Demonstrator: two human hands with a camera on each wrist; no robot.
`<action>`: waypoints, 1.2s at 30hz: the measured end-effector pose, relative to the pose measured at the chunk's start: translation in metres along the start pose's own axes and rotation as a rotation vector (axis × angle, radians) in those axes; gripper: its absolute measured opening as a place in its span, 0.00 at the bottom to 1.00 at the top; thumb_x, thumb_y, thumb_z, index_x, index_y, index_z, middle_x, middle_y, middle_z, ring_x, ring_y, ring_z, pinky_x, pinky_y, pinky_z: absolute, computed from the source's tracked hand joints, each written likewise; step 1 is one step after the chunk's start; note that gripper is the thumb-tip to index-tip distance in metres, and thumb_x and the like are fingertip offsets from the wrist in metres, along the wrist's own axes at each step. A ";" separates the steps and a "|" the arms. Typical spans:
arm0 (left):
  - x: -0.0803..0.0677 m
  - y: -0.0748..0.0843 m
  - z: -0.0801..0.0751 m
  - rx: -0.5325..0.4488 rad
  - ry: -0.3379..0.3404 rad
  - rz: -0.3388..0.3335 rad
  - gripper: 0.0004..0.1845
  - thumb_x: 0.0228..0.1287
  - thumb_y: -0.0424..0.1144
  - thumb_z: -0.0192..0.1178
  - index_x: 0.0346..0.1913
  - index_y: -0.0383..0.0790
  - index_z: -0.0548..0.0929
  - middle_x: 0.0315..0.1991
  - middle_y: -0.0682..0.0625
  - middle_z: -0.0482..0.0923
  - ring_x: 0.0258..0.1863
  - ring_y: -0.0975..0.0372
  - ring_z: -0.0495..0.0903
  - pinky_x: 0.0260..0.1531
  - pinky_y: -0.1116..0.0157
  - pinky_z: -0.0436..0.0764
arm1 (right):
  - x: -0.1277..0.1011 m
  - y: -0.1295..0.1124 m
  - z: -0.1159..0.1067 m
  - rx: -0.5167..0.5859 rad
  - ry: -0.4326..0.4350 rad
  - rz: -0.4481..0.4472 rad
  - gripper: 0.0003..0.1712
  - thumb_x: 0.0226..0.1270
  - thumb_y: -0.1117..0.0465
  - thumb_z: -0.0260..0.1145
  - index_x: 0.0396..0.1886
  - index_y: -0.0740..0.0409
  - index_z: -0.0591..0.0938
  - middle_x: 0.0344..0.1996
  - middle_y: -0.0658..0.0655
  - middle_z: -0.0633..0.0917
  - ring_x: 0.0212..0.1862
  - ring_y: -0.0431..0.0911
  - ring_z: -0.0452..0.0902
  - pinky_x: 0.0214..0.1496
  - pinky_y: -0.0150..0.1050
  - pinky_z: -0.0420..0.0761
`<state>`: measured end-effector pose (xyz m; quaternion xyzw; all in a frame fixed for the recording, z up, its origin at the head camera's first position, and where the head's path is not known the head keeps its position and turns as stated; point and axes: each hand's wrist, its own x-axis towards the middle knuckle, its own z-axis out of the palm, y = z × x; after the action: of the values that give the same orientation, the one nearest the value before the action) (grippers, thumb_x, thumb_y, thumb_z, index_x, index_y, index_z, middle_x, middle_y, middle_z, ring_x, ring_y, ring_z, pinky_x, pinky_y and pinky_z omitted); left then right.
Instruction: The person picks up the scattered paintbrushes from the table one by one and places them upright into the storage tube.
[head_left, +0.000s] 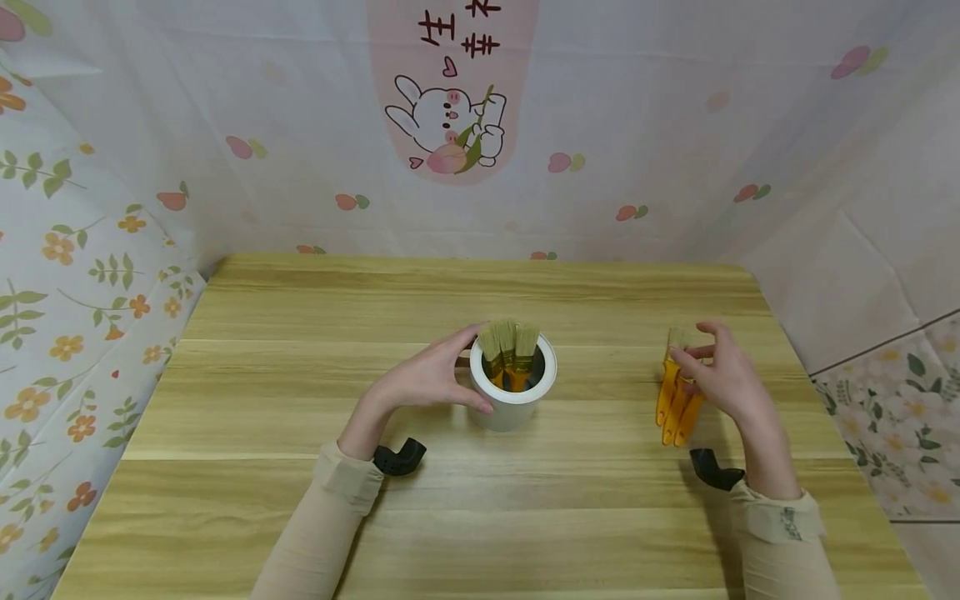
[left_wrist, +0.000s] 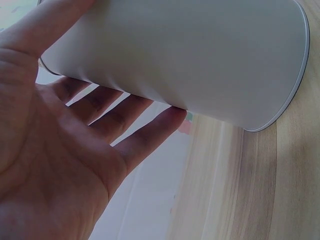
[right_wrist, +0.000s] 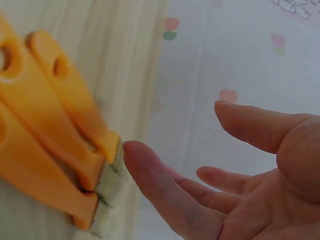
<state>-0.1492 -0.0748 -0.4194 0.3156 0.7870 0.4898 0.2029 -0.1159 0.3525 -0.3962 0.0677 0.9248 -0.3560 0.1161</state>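
My left hand [head_left: 423, 377] holds the side of a white cylindrical container [head_left: 506, 417], thumb on the near side and fingers round the far side. Several paintbrushes [head_left: 510, 343] with orange handles stand in it, pale bristles up, leaning toward its far rim. In the left wrist view, the fingertips lie along the container's smooth wall [left_wrist: 190, 60]. Off to the right, my right hand [head_left: 723, 375] hovers at the bristle end of a group of flat paintbrushes [head_left: 680, 410], thumb and fingers apart. Its index finger [right_wrist: 150, 167] comes close to the metal bands; whether it touches cannot be told.
All this is on a wood-grain table [head_left: 285, 400]. A white printed cloth [head_left: 645, 108] with a rabbit drawing hangs behind its back edge, and a floral cloth [head_left: 67, 350] hangs at the left. Black curved pieces [head_left: 401, 458] sit at both wrists.
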 end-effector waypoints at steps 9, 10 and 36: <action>0.000 0.001 -0.001 0.002 0.006 0.006 0.61 0.48 0.49 0.83 0.81 0.48 0.55 0.77 0.51 0.65 0.75 0.53 0.68 0.76 0.46 0.68 | 0.007 0.007 -0.001 0.007 -0.050 0.065 0.50 0.82 0.46 0.54 0.80 0.75 0.41 0.64 0.86 0.69 0.49 0.62 0.86 0.42 0.44 0.91; 0.000 0.001 -0.001 0.001 0.007 0.008 0.61 0.48 0.49 0.83 0.81 0.48 0.56 0.76 0.51 0.65 0.75 0.54 0.69 0.76 0.47 0.69 | 0.007 0.007 0.000 0.007 -0.050 0.068 0.50 0.82 0.46 0.54 0.80 0.76 0.42 0.64 0.86 0.69 0.49 0.62 0.86 0.42 0.44 0.91; 0.000 0.001 0.000 -0.003 -0.002 -0.005 0.64 0.48 0.48 0.83 0.83 0.42 0.52 0.78 0.48 0.63 0.76 0.51 0.67 0.78 0.45 0.65 | 0.018 0.009 0.026 -0.337 0.041 0.062 0.49 0.65 0.59 0.73 0.73 0.82 0.59 0.59 0.82 0.76 0.56 0.73 0.77 0.59 0.66 0.79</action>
<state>-0.1490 -0.0748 -0.4184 0.3136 0.7870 0.4900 0.2054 -0.1266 0.3424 -0.4260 0.0832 0.9710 -0.1909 0.1179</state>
